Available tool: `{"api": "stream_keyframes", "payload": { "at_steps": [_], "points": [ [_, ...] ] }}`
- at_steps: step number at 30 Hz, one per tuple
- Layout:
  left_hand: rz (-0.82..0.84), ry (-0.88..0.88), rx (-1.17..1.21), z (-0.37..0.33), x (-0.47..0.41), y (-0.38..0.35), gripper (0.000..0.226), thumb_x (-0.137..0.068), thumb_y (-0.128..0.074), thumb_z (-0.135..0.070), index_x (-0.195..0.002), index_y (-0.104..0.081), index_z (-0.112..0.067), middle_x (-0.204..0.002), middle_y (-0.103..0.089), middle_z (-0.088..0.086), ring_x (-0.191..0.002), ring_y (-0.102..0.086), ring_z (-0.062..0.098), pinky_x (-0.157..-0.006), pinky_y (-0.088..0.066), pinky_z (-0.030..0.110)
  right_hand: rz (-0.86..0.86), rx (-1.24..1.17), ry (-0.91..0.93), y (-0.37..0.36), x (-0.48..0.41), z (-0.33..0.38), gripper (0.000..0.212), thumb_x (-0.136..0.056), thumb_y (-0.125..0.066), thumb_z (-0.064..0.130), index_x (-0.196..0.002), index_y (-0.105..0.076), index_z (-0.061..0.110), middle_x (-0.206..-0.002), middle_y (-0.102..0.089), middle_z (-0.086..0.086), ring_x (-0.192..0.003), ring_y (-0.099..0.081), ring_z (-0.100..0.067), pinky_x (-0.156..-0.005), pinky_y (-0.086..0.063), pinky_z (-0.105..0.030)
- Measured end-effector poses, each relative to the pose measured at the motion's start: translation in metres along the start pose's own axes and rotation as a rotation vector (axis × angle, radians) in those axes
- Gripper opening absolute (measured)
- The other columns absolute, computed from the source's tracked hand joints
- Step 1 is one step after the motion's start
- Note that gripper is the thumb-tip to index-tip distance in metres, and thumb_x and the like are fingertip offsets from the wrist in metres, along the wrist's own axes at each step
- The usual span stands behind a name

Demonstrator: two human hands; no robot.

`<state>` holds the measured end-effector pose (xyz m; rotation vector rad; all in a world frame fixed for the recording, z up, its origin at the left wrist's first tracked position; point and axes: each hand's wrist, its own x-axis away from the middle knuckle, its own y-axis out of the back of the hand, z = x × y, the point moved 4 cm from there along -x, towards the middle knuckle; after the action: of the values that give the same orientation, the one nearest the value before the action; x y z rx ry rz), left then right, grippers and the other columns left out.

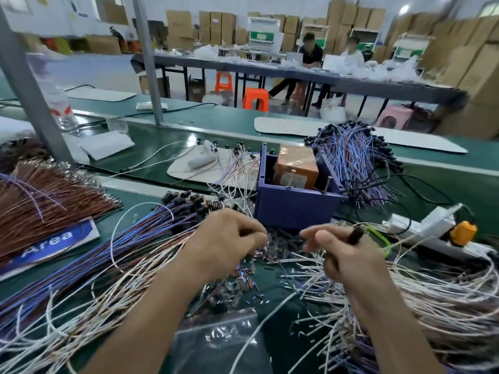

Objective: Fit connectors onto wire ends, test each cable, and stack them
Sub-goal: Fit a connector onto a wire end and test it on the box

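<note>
Both forearms reach in from the bottom edge over the green bench (135, 203). The left hand (224, 238) is knuckles-up, its fingers (253, 230) curled with the tips bunched together at the heap of small loose connectors (283, 242); blur hides whether they pinch anything. The right hand (343, 252) is curled round a dark cylindrical piece (355, 234) that sticks up past the knuckles, thumb and forefinger stretched towards the left hand, tips close but apart. Four wire bundles show: a brown bundle (40, 201) far left, a blue-purple bundle (108, 238) under the left arm, white wires (445, 292) under the right arm, and a purple bundle (351, 152) with black ends behind the one blue box (294, 206), which holds one orange block (295, 167). One clear plastic bag (218, 344) lies between the forearms, its contents unclear. The bundles run off the frame edges, so single wires cannot be counted.
</note>
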<state>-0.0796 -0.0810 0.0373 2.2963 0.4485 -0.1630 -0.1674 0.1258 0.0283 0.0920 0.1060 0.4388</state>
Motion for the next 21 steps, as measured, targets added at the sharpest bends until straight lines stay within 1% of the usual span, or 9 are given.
{"api": "stream_keyframes", "payload": {
  "at_steps": [2,4,5,7,9,12,14,17,21],
  "points": [
    [-0.056,-0.127,0.036,-0.02,0.004,-0.022,0.005,-0.09,-0.073,-0.035,-0.09,-0.078,-0.035,-0.073,-0.07,-0.026,-0.066,-0.062,-0.004,-0.062,-0.043,0.012,-0.027,0.232,0.122,-0.008,0.001,0.0,0.034,-0.097,-0.063,0.009,-0.088,-0.081,0.035,-0.084,-0.078,0.008,-0.069,-0.068,0.001,-0.067,-0.051,-0.018],
    [-0.11,-0.196,0.112,-0.03,0.008,-0.039,0.011,-0.089,-0.071,-0.033,-0.097,-0.077,-0.031,-0.087,-0.073,-0.021,-0.079,-0.067,-0.001,-0.073,-0.048,0.014,-0.007,0.314,0.171,-0.017,0.001,-0.001,0.035,-0.098,-0.06,0.012,-0.095,-0.079,0.041,-0.092,-0.077,0.018,-0.091,-0.072,-0.002,-0.083,-0.055,-0.027],
    [-0.126,-0.206,0.154,-0.029,0.009,-0.045,0.012,-0.089,-0.07,-0.03,-0.099,-0.077,-0.029,-0.092,-0.074,-0.02,-0.083,-0.068,0.0,-0.075,-0.049,0.014,0.057,0.287,0.155,-0.021,0.0,-0.003,0.036,-0.1,-0.057,0.013,-0.099,-0.077,0.043,-0.094,-0.077,0.018,-0.094,-0.071,-0.001,-0.085,-0.055,-0.025],
    [-0.149,-0.179,0.233,-0.018,0.01,-0.05,0.012,-0.089,-0.073,-0.025,-0.098,-0.078,-0.03,-0.092,-0.075,-0.022,-0.084,-0.069,-0.001,-0.076,-0.05,0.013,0.261,0.205,0.073,-0.028,0.0,-0.009,0.028,-0.101,-0.053,0.024,-0.103,-0.075,0.041,-0.087,-0.076,0.014,-0.079,-0.069,0.004,-0.072,-0.051,-0.012],
    [-0.168,-0.126,0.231,-0.006,0.009,-0.049,0.016,-0.086,-0.077,-0.024,-0.096,-0.076,-0.036,-0.086,-0.074,-0.026,-0.081,-0.069,-0.002,-0.073,-0.048,0.011,0.342,0.207,0.013,-0.029,-0.001,-0.016,0.017,-0.097,-0.062,0.031,-0.1,-0.077,0.036,-0.065,-0.068,0.012,-0.056,-0.056,0.003,-0.054,-0.041,-0.01],
    [-0.148,-0.064,0.269,0.003,0.006,-0.049,0.024,-0.083,-0.082,-0.021,-0.094,-0.076,-0.042,-0.082,-0.075,-0.026,-0.078,-0.07,-0.003,-0.072,-0.047,0.009,0.171,0.229,-0.034,-0.024,-0.008,-0.028,0.015,-0.096,-0.068,0.024,-0.092,-0.08,0.033,-0.054,-0.058,0.008,-0.049,-0.047,-0.008,-0.051,-0.037,-0.027],
    [-0.174,-0.024,0.288,0.011,0.003,-0.046,0.023,-0.083,-0.082,-0.019,-0.09,-0.078,-0.041,-0.078,-0.075,-0.023,-0.073,-0.069,-0.003,-0.067,-0.047,0.008,0.066,0.134,-0.078,-0.023,-0.01,-0.032,0.02,-0.098,-0.067,0.02,-0.086,-0.081,0.029,-0.059,-0.059,0.002,-0.049,-0.043,-0.012,-0.054,-0.035,-0.032],
    [-0.298,0.082,0.26,0.028,0.004,-0.035,0.025,-0.084,-0.083,-0.021,-0.078,-0.078,-0.044,-0.072,-0.073,-0.024,-0.069,-0.067,-0.004,-0.063,-0.044,0.005,0.009,0.025,-0.137,-0.016,-0.006,-0.033,0.026,-0.1,-0.064,0.02,-0.082,-0.081,0.029,-0.062,-0.058,0.001,-0.045,-0.038,-0.007,-0.049,-0.037,-0.021],
    [-0.384,0.171,0.215,0.037,0.008,-0.033,0.031,-0.087,-0.081,-0.023,-0.073,-0.07,-0.048,-0.076,-0.071,-0.03,-0.075,-0.068,-0.005,-0.065,-0.046,0.006,-0.033,-0.119,-0.181,-0.001,-0.001,-0.034,0.028,-0.102,-0.059,0.018,-0.085,-0.08,0.012,-0.047,-0.043,0.01,-0.039,-0.027,-0.004,-0.038,-0.024,-0.015]
  ]
}}
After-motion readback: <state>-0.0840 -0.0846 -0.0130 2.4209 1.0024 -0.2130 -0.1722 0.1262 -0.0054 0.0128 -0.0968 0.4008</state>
